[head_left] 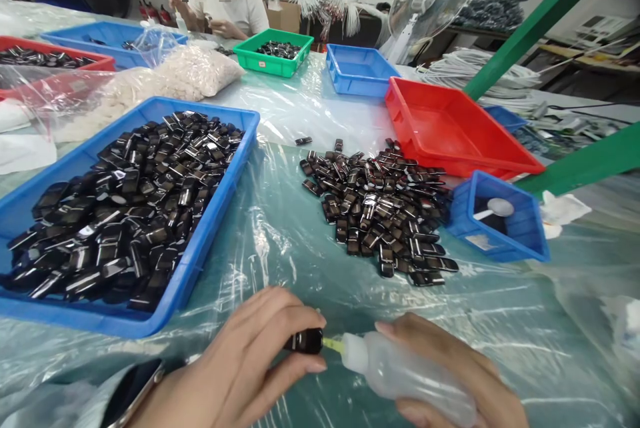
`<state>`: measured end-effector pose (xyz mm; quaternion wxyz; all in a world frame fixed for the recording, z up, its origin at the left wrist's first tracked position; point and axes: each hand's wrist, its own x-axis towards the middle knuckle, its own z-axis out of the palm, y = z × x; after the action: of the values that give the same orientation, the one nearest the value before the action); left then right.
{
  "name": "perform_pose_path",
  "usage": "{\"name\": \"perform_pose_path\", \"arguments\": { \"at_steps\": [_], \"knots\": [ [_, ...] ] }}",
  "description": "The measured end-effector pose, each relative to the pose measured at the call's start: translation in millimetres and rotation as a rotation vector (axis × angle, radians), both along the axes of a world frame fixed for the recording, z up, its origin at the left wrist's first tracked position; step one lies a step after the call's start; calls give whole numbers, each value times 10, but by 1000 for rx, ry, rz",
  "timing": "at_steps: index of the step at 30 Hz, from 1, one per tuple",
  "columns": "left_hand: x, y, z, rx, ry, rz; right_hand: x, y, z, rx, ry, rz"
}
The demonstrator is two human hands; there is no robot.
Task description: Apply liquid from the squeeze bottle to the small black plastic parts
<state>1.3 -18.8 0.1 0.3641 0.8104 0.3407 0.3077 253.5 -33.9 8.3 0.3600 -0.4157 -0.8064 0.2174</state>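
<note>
Near the bottom middle, my left hand (260, 355) pinches a small glossy black part (307, 341) between thumb and fingers. My right hand (450, 361) is wrapped round a translucent squeeze bottle (410, 371) with a white cap. The bottle's thin yellowish tip (334, 345) points left and meets the right end of the black part, or nearly so. Beyond my hands lies a loose pile of similar black parts (370, 208) on the plastic-covered table (280, 235). On the left, a large blue tray (200, 248) is filled with many more of them.
A small blue bin (500, 241) holding a white scoop (500, 207) stands right of the pile, by a red tray (450, 125). Farther back are a blue tray (361, 71), a green tray (273, 65), a bag of beige pieces (195, 71) and a seated person (240, 8).
</note>
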Motion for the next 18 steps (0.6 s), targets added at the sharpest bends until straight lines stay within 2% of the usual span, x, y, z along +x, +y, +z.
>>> {"name": "perform_pose_path", "arguments": {
  "at_steps": [4, 7, 14, 18],
  "knots": [
    [21, 25, -9, 33, -37, 5, 17, 6, -28, 15, -1, -12],
    [46, 52, -19, -8, -48, 23, 26, 13, -49, 19, 3, -19],
    [17, 46, 4, -31, 136, 37, 24, 23, -32, 26, -26, -42],
    [-20, 29, 46, -39, 205, 0, 49, 19, -40, 21, -28, -28]
  ]
}}
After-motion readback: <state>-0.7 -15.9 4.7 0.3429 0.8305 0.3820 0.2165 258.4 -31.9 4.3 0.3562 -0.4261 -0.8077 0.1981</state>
